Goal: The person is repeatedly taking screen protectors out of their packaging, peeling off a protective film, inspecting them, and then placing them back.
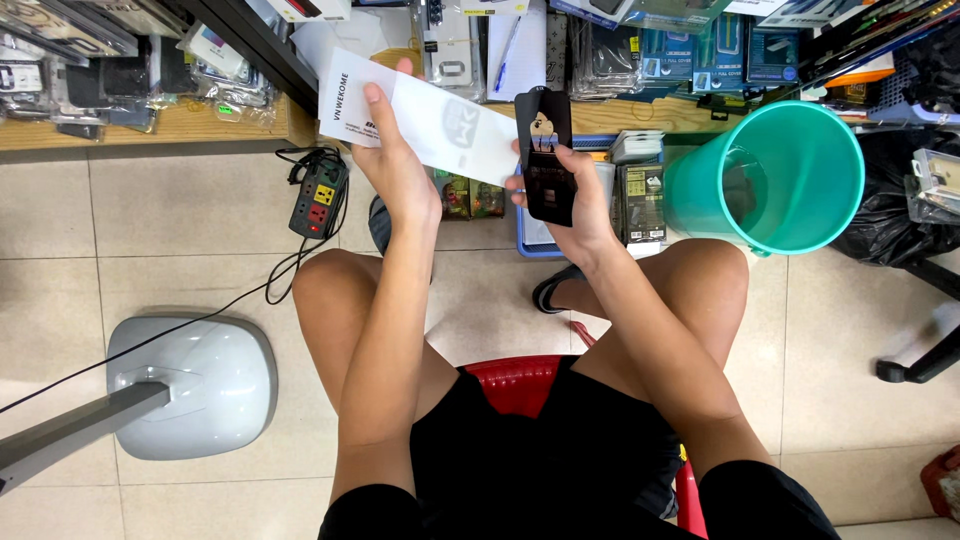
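Observation:
My left hand (397, 160) grips a long white flat package (440, 125) with a faint grey picture, held out in front of me above my knees. My right hand (572, 205) holds a black phone case (546, 150) with a small cartoon figure on it. The case's upper left edge meets the right end of the white package. I sit on a red plastic stool (520, 383) with bare knees spread apart.
A teal plastic bin (800, 180) lies tilted at the right beside a black bag (900, 220). A blue tray (535, 245) of boxed goods and a power strip (318, 195) lie on the tiled floor. A grey fan base (195, 385) stands at the left. Shelves of packaged accessories line the top.

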